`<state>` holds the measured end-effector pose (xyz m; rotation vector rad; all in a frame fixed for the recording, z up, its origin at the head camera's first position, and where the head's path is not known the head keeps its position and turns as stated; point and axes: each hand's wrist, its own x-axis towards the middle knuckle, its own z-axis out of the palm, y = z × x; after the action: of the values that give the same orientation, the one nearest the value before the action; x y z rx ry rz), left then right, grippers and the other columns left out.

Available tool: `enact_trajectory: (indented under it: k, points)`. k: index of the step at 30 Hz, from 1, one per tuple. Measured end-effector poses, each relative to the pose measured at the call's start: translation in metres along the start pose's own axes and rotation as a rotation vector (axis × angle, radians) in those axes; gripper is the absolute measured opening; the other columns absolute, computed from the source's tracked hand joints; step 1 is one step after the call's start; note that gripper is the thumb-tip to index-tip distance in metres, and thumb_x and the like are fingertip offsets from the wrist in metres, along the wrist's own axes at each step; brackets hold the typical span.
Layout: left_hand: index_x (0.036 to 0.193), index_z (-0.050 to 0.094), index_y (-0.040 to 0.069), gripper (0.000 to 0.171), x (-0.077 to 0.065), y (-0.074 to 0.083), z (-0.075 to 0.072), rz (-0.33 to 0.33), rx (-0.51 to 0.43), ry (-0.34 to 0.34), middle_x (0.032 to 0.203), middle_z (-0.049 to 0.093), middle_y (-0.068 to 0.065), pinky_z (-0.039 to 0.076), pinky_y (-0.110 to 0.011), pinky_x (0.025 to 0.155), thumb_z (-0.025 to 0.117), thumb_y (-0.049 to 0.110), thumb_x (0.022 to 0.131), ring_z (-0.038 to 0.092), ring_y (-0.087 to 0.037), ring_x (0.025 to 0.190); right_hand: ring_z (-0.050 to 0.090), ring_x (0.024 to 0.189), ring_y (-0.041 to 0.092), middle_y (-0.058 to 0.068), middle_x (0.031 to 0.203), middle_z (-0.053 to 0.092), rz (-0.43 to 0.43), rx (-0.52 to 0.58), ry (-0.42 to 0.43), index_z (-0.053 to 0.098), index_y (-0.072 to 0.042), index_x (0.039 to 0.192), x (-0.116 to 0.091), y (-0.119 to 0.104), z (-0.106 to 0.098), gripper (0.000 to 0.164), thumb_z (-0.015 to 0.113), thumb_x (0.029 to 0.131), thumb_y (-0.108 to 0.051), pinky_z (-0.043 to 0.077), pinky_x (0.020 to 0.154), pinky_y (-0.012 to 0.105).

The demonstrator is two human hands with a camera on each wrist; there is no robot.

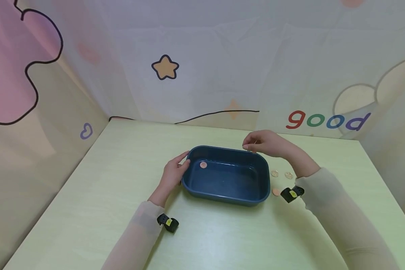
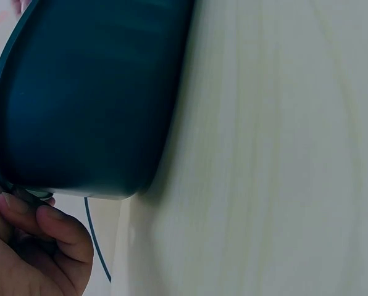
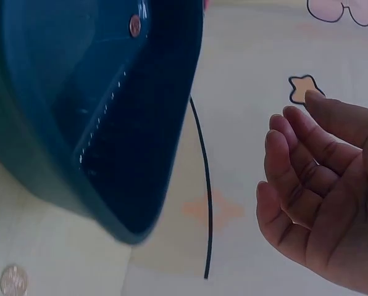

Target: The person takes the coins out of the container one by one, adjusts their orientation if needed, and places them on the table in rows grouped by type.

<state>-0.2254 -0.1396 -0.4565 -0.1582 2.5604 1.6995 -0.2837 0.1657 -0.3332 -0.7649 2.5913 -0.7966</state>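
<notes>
A dark blue rectangular tray [image 1: 226, 195] stands on the table with a copper-coloured coin [image 1: 203, 165] inside, near its left end. My left hand [image 1: 173, 173] grips the tray's left end, thumb at the rim; in the left wrist view its curled fingers [image 2: 65, 229] are against the tray's outside. Over the far rim, towards the right corner, is my right hand [image 1: 268, 143]. Its fingers are loosely bent in the right wrist view, and no coin shows between thumb and fingertips. Right of the tray lie two pale gold coins [image 1: 274, 173] and a copper-coloured coin [image 1: 276, 192].
The pale wood-grain table [image 1: 98, 210] carries the tray and coins. A printed cloth [image 1: 216, 71] with a star and the word "good" hangs behind its far edge, and cloth also rises along both sides. Each wrist wears a black strap [image 1: 168, 222].
</notes>
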Motion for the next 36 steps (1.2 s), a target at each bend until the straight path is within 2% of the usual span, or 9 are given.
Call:
enact_trajectory:
  k: [4,9,12,18,26,31,36]
  points:
    - [0.150,0.053,0.014,0.046,0.001,0.000,0.000,-0.007,-0.002,-0.004,0.050,0.035,0.006,0.037,-0.022,0.042,0.055,0.023,0.105,0.036,-0.011,0.035,0.068,0.088,0.027,0.019,0.102,0.071,-0.043,-0.007,-0.031,0.069,0.002,0.114,0.014,-0.007,0.010,0.024,0.061,0.102,-0.017,0.058,0.085,0.041]
    - [0.150,0.053,0.014,0.047,0.001,0.000,0.000,-0.006,0.002,-0.005,0.050,0.035,0.006,0.037,-0.022,0.042,0.055,0.023,0.105,0.035,-0.010,0.035,0.067,0.087,0.025,0.020,0.102,0.071,-0.069,0.001,-0.056,0.069,0.002,0.111,0.027,-0.012,0.019,0.021,0.061,0.102,-0.015,0.057,0.084,0.038]
    - [0.150,0.053,0.013,0.047,0.001,0.001,0.000,0.002,0.000,0.000,0.050,0.035,0.006,0.036,-0.022,0.041,0.056,0.022,0.105,0.035,-0.009,0.035,0.067,0.087,0.028,0.020,0.103,0.071,-0.076,0.011,-0.071,0.069,0.001,0.111,0.035,-0.013,0.024,0.020,0.061,0.102,-0.015,0.056,0.083,0.036]
    - [0.150,0.053,0.014,0.046,0.001,0.001,0.000,-0.002,0.001,-0.007,0.050,0.036,0.006,0.037,-0.022,0.042,0.055,0.023,0.105,0.035,-0.009,0.034,0.069,0.089,0.034,0.022,0.105,0.072,-0.100,0.023,-0.127,0.068,0.004,0.113,0.051,-0.019,0.037,0.022,0.063,0.101,-0.013,0.059,0.084,0.039]
    - [0.151,0.052,0.013,0.047,0.001,0.000,0.001,-0.004,0.001,-0.009,0.050,0.036,0.007,0.036,-0.022,0.041,0.055,0.023,0.105,0.034,-0.009,0.035,0.068,0.082,0.018,0.016,0.099,0.075,-0.088,-0.038,-0.203,0.067,0.004,0.119,0.071,-0.029,0.054,0.027,0.067,0.098,-0.013,0.057,0.082,0.032]
    - [0.151,0.052,0.013,0.047,0.001,0.000,0.000,0.001,0.000,-0.010,0.050,0.036,0.006,0.036,-0.023,0.041,0.055,0.023,0.105,0.034,-0.010,0.035,0.070,0.083,0.020,0.018,0.100,0.075,-0.077,-0.075,-0.239,0.066,0.005,0.122,0.081,-0.030,0.066,0.029,0.066,0.098,-0.011,0.059,0.084,0.033]
    - [0.150,0.053,0.014,0.047,0.001,0.000,-0.001,0.000,-0.003,-0.015,0.050,0.035,0.006,0.036,-0.023,0.042,0.055,0.024,0.105,0.033,-0.010,0.035,0.072,0.080,0.021,0.019,0.101,0.075,-0.025,-0.085,-0.270,0.064,0.004,0.127,0.089,-0.029,0.080,0.032,0.065,0.099,-0.010,0.060,0.078,0.031]
